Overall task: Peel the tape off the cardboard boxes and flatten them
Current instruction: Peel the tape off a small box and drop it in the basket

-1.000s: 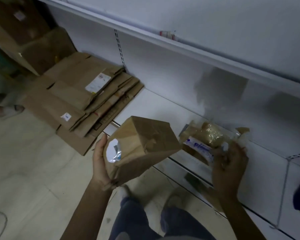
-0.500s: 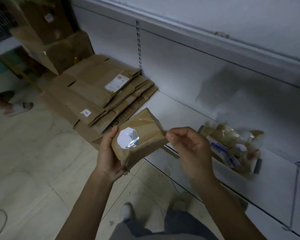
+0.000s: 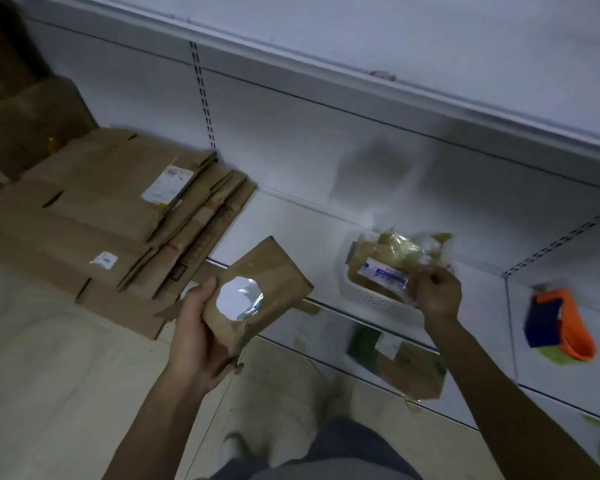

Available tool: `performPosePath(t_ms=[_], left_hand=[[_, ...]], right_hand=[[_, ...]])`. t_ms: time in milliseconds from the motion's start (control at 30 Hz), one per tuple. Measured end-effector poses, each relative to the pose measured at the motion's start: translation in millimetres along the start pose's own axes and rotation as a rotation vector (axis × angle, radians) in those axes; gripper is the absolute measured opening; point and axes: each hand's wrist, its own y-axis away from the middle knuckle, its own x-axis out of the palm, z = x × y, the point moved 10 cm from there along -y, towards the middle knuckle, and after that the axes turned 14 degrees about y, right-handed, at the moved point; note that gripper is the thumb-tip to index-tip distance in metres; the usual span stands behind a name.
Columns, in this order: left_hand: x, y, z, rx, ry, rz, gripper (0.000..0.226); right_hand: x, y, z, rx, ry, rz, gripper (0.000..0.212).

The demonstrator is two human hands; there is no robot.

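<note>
My left hand (image 3: 196,336) grips a small brown cardboard box (image 3: 264,289) that bears a round shiny white sticker (image 3: 240,297); the box is tilted and partly crushed. My right hand (image 3: 435,294) is out to the right over a white basket (image 3: 371,301) on the low shelf, its fingers curled and pinching a clear strip of peeled tape. The basket holds a heap of crumpled tape and wrappers (image 3: 392,258).
A stack of flattened cardboard boxes (image 3: 118,216) lies at the left end of the white shelf (image 3: 291,230). Upright brown boxes (image 3: 25,126) stand at far left. A flat box piece (image 3: 409,368) sits lower right. An orange and blue object (image 3: 561,323) lies on the right.
My right hand left the box's edge and moved right to the basket with a strip of tape. The left hand kept hold of the box.
</note>
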Motion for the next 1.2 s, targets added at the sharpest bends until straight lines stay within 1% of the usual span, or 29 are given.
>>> performPosePath(t_ms=[67, 100, 167, 200, 267, 300, 333, 367, 400, 433, 467, 533, 567, 600, 633, 700, 733, 767, 800, 833, 900, 933, 967, 1000, 1033, 1067, 1100, 1133, 1200], left_hand=[[11.9, -4.9, 12.5, 0.008, -0.016, 0.002, 0.045], [20.7, -7.7, 17.2, 0.02, 0.0, 0.013, 0.045], [38.1, -13.5, 22.7, 0.068, 0.019, 0.032, 0.044], [45.6, -16.6, 26.1, 0.087, -0.009, 0.034, 0.045], [55.4, -20.2, 31.5, 0.145, -0.089, 0.019, 0.056], [58.5, -20.4, 33.1, 0.19, -0.113, 0.018, 0.057], [62.0, -19.7, 32.6, 0.242, -0.124, 0.018, 0.053], [67.3, -18.4, 30.5, 0.293, -0.132, 0.021, 0.047], [71.5, -17.7, 29.1, 0.332, -0.164, 0.02, 0.043], [75.0, -15.2, 29.9, 0.355, -0.201, 0.024, 0.041], [76.1, -9.7, 30.2, 0.38, -0.227, 0.026, 0.04], [77.1, 5.7, 23.9, 0.473, -0.258, 0.006, 0.037], [78.1, 11.5, 18.3, 0.517, -0.292, -0.009, 0.032], [82.3, 13.1, 14.6, 0.522, -0.341, -0.01, 0.024], [83.6, 5.7, 16.2, 0.479, -0.387, -0.022, 0.014], [79.7, 2.3, 24.6, 0.29, -0.397, 0.03, 0.014], [72.1, 4.4, 23.8, 0.258, -0.373, 0.019, 0.033], [67.7, 9.4, 15.4, 0.307, -0.37, 0.011, 0.054], [65.6, 16.6, 3.0, 0.38, -0.356, 0.001, 0.059], [65.6, 28.9, -5.7, 0.413, -0.274, 0.04, 0.058], [58.7, 42.7, -5.0, 0.342, -0.006, 0.164, 0.07], [57.3, 43.5, -4.4, 0.293, 0.067, 0.211, 0.079], [50.4, 39.8, -4.2, 0.246, 0.124, 0.214, 0.087], [39.3, 36.6, -4.9, 0.193, 0.189, 0.192, 0.092], [36.9, 38.0, -7.8, 0.132, 0.269, 0.225, 0.092], [39.7, 43.9, -12.7, 0.083, 0.344, 0.332, 0.08], [45.1, 51.8, -20.2, 0.073, 0.393, 0.472, 0.061], [32.3, 54.4, -31.8, 0.14, 0.351, 0.465, 0.048], [-6.1, 55.0, -48.8, 0.174, 0.345, 0.383, 0.048]], right_hand=[[-6.7, -28.7, -0.3, -0.045, 0.095, 0.06, 0.011], [-7.6, -37.8, 0.5, -0.054, 0.105, 0.107, 0.011], [-9.5, -49.5, 0.2, -0.064, 0.111, 0.157, 0.021], [-12.2, -50.2, 3.4, -0.087, 0.108, 0.155, 0.021], [-12.4, -32.2, 20.7, -0.155, 0.061, 0.175, 0.007], [-9.4, -13.3, 37.0, -0.221, 0.034, 0.21, 0.009], [-5.2, 10.0, 58.0, -0.318, 0.004, 0.255, 0.016], [-1.8, 37.2, 82.1, -0.439, -0.027, 0.305, 0.015], [-0.2, 65.3, 106.3, -0.575, -0.055, 0.347, 0.009], [-2.8, 92.4, 129.6, -0.726, -0.063, 0.353, 0.01], [-8.6, 117.6, 151.1, -0.882, -0.045, 0.319, 0.018], [-20.7, 157.0, 183.1, -1.164, 0.025, 0.172, 0.032], [-25.1, 171.5, 192.9, -1.256, 0.041, 0.103, 0.035], [-27.4, 182.9, 198.4, -1.302, 0.033, 0.068, 0.035], [-27.4, 189.2, 201.1, -1.301, 0.002, 0.071, 0.033], [-22.0, 192.2, 202.1, -1.18, -0.123, 0.19, 0.028], [-14.9, 188.4, 200.6, -1.06, -0.19, 0.291, 0.035], [-5.2, 181.2, 197.1, -0.91, -0.231, 0.394, 0.051], [7.3, 173.3, 190.5, -0.74, -0.239, 0.504, 0.069], [22.2, 167.2, 182.0, -0.57, -0.237, 0.633, 0.083], [53.9, 176.8, 166.7, -0.26, -0.302, 1.001, 0.104], [67.2, 193.1, 162.9, -0.119, -0.38, 1.211, 0.106], [76.0, 212.2, 162.0, 0.007, -0.467, 1.388, 0.105], [82.1, 228.8, 161.1, 0.101, -0.528, 1.497, 0.103], [87.2, 242.4, 159.3, 0.159, -0.551, 1.55, 0.102], [92.2, 253.5, 156.5, 0.196, -0.553, 1.565, 0.098], [96.7, 262.2, 154.2, 0.222, -0.558, 1.56, 0.093], [100.9, 270.8, 154.3, 0.232, -0.581, 1.555, 0.086], [106.0, 283.8, 162.2, 0.187, -0.657, 1.522, 0.07]])
